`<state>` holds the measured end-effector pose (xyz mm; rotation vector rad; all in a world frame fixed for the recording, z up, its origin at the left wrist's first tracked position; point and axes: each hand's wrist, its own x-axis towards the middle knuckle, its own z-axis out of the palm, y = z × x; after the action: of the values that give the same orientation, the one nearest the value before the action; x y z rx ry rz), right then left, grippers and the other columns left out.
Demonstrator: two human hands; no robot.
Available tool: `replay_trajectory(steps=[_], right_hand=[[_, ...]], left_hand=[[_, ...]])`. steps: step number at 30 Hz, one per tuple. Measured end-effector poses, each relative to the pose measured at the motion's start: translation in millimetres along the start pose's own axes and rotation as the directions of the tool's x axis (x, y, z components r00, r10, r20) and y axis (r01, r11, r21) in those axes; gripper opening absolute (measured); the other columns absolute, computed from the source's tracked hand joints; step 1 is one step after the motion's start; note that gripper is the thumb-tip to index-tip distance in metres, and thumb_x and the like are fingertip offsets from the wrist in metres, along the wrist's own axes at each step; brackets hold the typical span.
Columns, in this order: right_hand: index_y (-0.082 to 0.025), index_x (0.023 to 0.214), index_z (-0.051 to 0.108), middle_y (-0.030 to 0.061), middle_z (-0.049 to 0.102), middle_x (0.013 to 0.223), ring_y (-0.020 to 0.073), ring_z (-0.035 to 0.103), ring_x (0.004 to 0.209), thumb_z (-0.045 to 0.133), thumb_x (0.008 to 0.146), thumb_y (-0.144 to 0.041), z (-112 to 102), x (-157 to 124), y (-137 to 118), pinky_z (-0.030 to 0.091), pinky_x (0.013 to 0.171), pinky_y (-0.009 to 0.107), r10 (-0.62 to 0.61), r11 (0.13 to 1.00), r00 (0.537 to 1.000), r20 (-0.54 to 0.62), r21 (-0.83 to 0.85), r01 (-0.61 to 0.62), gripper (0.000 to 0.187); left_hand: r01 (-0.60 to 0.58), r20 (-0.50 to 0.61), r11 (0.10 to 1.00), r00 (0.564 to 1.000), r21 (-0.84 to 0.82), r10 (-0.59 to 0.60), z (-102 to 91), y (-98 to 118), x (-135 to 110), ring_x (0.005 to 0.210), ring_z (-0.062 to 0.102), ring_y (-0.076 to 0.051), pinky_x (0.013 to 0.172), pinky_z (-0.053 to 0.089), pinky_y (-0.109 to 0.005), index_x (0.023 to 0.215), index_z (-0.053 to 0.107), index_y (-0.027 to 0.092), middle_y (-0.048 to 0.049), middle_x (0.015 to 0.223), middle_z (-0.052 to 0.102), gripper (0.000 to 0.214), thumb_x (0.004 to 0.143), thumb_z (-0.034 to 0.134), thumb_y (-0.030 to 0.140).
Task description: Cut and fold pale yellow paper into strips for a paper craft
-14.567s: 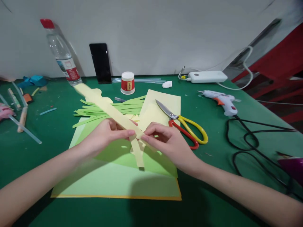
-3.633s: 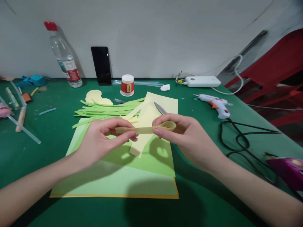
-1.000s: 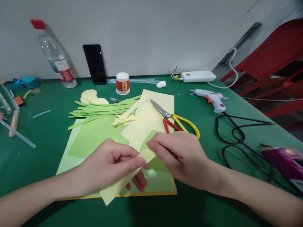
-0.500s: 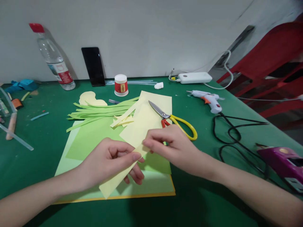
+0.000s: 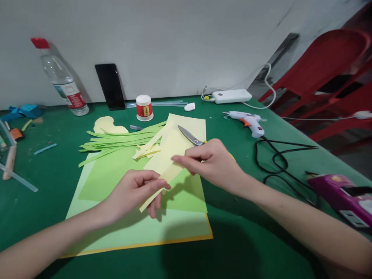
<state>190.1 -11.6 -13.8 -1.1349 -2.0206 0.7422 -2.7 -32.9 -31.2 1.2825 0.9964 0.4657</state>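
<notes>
Between my two hands is a pale yellow paper strip (image 5: 171,170), slanting up to the right. My left hand (image 5: 139,190) pinches its lower part between thumb and fingers, and a short end sticks out below. My right hand (image 5: 210,162) pinches the upper part with thumb and forefinger. Behind my right hand lie scissors (image 5: 190,135), their handles mostly hidden by it. Beneath the scissors is a pale yellow sheet (image 5: 192,122), on top of green paper (image 5: 101,178). Narrow green strips (image 5: 124,141) and short yellow strips (image 5: 149,149) lie beyond my left hand.
At the back stand a water bottle (image 5: 68,93), a black phone (image 5: 110,87) and a paper cup (image 5: 144,108). A glue gun (image 5: 250,122) with a looping black cord lies on the right, near a purple power strip (image 5: 343,197). Cut yellow paper shapes (image 5: 107,124) lie behind the strips.
The strip's lower end sticks out less below my left hand than before. My right hand has moved slightly up and now covers the scissor handles. The camera view has shifted slightly.
</notes>
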Motion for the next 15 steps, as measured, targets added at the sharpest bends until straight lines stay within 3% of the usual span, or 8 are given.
replay_trajectory(steps=[3, 4, 6, 7, 11, 15], right_hand=[[-0.018, 0.045, 0.034, -0.0043, 0.028, 0.043, 0.0064, 0.025, 0.041, 0.046, 0.083, -0.036, -19.9, 9.5, 11.9, 0.021, 0.043, 0.024, 0.078, 0.981, 0.981, -0.175, -0.164, -0.107, 0.044], [-0.018, 0.051, 0.041, -0.0030, 0.036, 0.046, 0.0076, 0.030, 0.043, 0.045, 0.083, -0.036, -26.3, 11.3, 18.6, 0.023, 0.045, 0.024, 0.107, 0.946, 0.979, -0.172, -0.285, -0.153, 0.037], [-0.019, 0.078, 0.053, 0.0012, 0.052, 0.061, 0.0115, 0.042, 0.051, 0.045, 0.082, -0.036, -35.1, 10.1, 35.3, 0.027, 0.048, 0.024, 0.262, 0.798, 0.962, -0.072, -0.544, -0.258, 0.020], [-0.018, 0.088, 0.053, 0.0040, 0.054, 0.067, 0.0139, 0.045, 0.054, 0.044, 0.082, -0.035, -36.7, 6.9, 44.4, 0.027, 0.048, 0.025, 0.373, 0.683, 0.927, -0.048, -0.661, -0.309, 0.020], [-0.015, 0.092, 0.054, 0.0086, 0.055, 0.079, 0.0149, 0.048, 0.054, 0.049, 0.075, -0.026, -30.3, -15.0, 75.7, 0.029, 0.049, 0.026, 0.471, 0.651, 0.880, 0.061, -0.698, -0.300, 0.020], [-0.011, 0.102, 0.052, 0.0114, 0.054, 0.087, 0.0166, 0.051, 0.062, 0.047, 0.071, -0.016, -23.9, -24.1, 90.0, 0.034, 0.054, 0.027, 0.527, 0.650, 0.848, 0.064, -0.673, -0.353, 0.031]], left_hand=[[-0.014, -0.034, 0.999, 0.999, 0.035, 0.015, -3.0, -10.9, 8.1, 0.038, 0.048, -0.007, 0.051, 0.043, -0.022, 0.075, 0.062, 0.013, 0.0064, 0.042, 0.050, 0.023, 0.083, 0.052, 0.032], [-0.010, -0.031, 1.000, 0.999, 0.023, 0.011, -4.1, -14.7, 11.1, 0.037, 0.047, -0.006, 0.048, 0.042, -0.021, 0.076, 0.062, 0.013, 0.0062, 0.042, 0.050, 0.023, 0.083, 0.052, 0.032], [-0.007, -0.013, 1.000, 1.000, -0.013, 0.006, -6.3, -21.7, 16.8, 0.036, 0.046, -0.006, 0.044, 0.039, -0.020, 0.076, 0.062, 0.012, 0.0052, 0.043, 0.051, 0.023, 0.082, 0.053, 0.032], [-0.005, 0.000, 1.000, 1.000, -0.029, 0.005, -7.2, -24.7, 19.3, 0.037, 0.046, -0.006, 0.044, 0.038, -0.019, 0.075, 0.062, 0.012, 0.0046, 0.044, 0.052, 0.023, 0.082, 0.053, 0.031], [-0.005, 0.018, 0.998, 1.000, -0.065, 0.006, -9.2, -31.7, 24.7, 0.038, 0.048, -0.006, 0.044, 0.038, -0.019, 0.074, 0.061, 0.011, 0.0032, 0.044, 0.053, 0.022, 0.081, 0.055, 0.031], [-0.011, 0.021, 0.995, 1.000, -0.099, 0.013, -9.5, -33.4, 25.5, 0.038, 0.048, -0.006, 0.045, 0.039, -0.020, 0.072, 0.061, 0.011, 0.0030, 0.044, 0.054, 0.022, 0.081, 0.056, 0.031]])
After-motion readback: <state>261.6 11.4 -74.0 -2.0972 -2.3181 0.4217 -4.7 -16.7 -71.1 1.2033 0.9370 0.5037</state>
